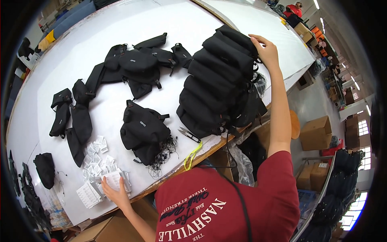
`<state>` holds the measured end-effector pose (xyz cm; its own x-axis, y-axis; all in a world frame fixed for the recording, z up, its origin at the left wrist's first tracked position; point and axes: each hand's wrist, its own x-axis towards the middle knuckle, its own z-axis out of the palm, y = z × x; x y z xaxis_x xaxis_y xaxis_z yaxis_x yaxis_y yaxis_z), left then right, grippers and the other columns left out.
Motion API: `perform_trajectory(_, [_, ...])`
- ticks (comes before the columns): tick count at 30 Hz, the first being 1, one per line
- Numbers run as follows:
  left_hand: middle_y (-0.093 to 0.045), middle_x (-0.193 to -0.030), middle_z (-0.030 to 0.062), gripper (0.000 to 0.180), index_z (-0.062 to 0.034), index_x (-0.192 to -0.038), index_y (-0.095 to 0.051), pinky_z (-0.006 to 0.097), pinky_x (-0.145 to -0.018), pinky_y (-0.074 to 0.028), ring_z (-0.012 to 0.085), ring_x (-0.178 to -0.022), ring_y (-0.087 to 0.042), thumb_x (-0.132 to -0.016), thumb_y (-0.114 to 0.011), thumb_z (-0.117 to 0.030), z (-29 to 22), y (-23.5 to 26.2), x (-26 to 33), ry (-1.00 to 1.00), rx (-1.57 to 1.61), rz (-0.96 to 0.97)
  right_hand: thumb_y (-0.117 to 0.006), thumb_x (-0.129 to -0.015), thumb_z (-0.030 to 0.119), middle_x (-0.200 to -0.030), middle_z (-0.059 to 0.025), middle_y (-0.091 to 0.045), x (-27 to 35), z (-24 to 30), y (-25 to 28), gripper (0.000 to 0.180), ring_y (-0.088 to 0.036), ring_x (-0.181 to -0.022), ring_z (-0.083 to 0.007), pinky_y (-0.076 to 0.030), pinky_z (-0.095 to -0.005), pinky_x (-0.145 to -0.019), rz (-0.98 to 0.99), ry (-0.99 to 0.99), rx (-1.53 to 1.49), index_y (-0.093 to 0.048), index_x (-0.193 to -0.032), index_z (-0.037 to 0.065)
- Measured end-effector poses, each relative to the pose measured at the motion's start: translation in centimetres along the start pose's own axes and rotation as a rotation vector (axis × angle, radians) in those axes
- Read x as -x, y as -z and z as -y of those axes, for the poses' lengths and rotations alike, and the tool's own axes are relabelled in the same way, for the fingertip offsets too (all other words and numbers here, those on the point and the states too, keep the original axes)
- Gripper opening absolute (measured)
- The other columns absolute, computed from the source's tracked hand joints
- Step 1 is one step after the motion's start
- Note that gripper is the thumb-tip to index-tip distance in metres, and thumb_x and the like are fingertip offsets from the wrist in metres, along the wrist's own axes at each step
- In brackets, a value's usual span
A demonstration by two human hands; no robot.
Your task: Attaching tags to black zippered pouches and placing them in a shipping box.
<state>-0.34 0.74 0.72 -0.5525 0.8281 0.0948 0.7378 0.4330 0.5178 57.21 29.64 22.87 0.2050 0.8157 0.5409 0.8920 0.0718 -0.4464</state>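
1. The stack of black fabric bags (217,76) lies by the near edge of the white tabletop (109,105), towards its right end, the bags overlapping in a slanting row.
2. Each bag looks soft, light and floppy, likely to fold under pressure; the whole stack would probably be bulky and apt to slide apart. The cloth seems matt rather than slippery, and hardly fragile.
3. A single bag should take a hold best at its folded end or side seam; the loose straps would likely let it swing or snag.
4. The right hand (266,50) touches the stack's far, right-hand end, its fingers bent over the outermost bag. The thumb is not clear, so I cannot tell whether it pinches the cloth.
5. The left hand (115,192) rests on white paper labels (98,165) near the near edge, thumb and forefinger apart; whether it pinches any is unclear. The slips look thin, light and easily creased or scattered, best taken by their edges.
6. Thread snips (189,135) lie just beside the stack.
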Motion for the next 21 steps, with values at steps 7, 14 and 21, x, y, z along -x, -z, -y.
perform_trajectory(7, [-0.047,-0.136,0.0186,0.051,-0.0016,-0.13,-0.05,0.042,-0.106,-0.031,0.0335,-0.126,-0.043,-0.086,-0.068,-0.019,-3.0,2.2,-0.5,-0.084,0.192,-0.17,-0.062,-0.09,0.023,-0.092,-0.009,-0.071,2.3,3.2,0.3,0.017,-0.067,-0.088,-0.0212,-0.049,-0.0297,-0.082,-0.292,0.309,0.031,-0.073,-0.097,0.012])
perform_trajectory(14, [-0.059,-0.123,0.0088,0.035,-0.0009,-0.124,-0.057,0.029,-0.084,-0.048,0.0176,-0.101,-0.058,-0.09,-0.063,-0.008,-7.3,2.8,-1.1,-0.053,0.649,-0.095,-0.061,-0.084,0.002,-0.086,-0.0068,-0.07,15.6,15.2,-2.6,0.009,-0.062,-0.068,-0.0147,-0.048,-0.0266,-0.063,0.322,0.465,-0.379,-0.068,-0.089,0.003])
perform_trajectory(21, [-0.065,-0.112,0.0121,0.032,0.0,-0.12,-0.059,0.024,-0.078,-0.05,0.0131,-0.088,-0.063,-0.088,-0.064,-0.003,-7.9,2.6,0.9,0.001,0.8,0.151,-0.067,-0.08,0.014,-0.074,-0.0038,-0.052,27.0,14.5,-11.5,0.006,-0.056,-0.07,-0.0219,-0.046,-0.0337,-0.063,0.909,0.158,-0.182,-0.065,-0.086,0.012])
